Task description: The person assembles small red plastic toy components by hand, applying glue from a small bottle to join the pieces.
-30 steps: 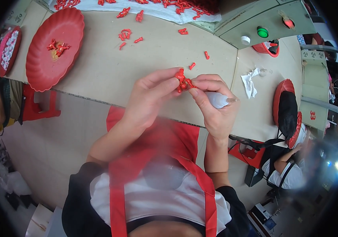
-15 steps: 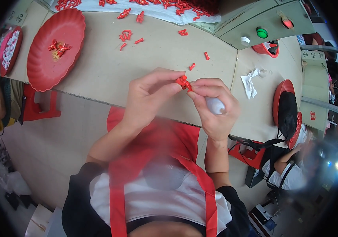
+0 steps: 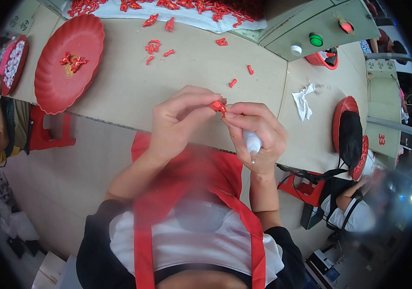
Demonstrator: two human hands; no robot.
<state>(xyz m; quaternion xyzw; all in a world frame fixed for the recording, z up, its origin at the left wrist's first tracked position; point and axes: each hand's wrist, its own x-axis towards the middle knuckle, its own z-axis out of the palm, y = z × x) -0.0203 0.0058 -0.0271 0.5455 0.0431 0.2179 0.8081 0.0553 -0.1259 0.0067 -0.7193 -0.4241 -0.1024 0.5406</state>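
Just over the near table edge, my left hand [image 3: 174, 123] pinches a small glossy red figure part [image 3: 218, 106] between thumb and fingertips. My right hand [image 3: 261, 127] meets it from the other side, its thumb and forefinger closed on the part's lower end. Tucked in the right palm is a small white squeeze bottle [image 3: 252, 141], its thin nozzle pointing down toward me. The fingertips partly cover the red part. Beyond my hands, loose red pieces [image 3: 233, 83] lie on the tabletop [image 3: 191, 58].
At left stands a red scalloped plate [image 3: 90, 36] holding several red pieces. A white cloth [image 3: 186, 14] heaped with red parts lines the far side. A green machine box [image 3: 331, 31] stands far right; a crumpled tissue [image 3: 302, 103] and a red tray with a black bag [image 3: 350, 135] lie right.
Both hands have shifted slightly left with the red part. The bottle in my right palm has turned, so its nozzle now shows pointing downward.
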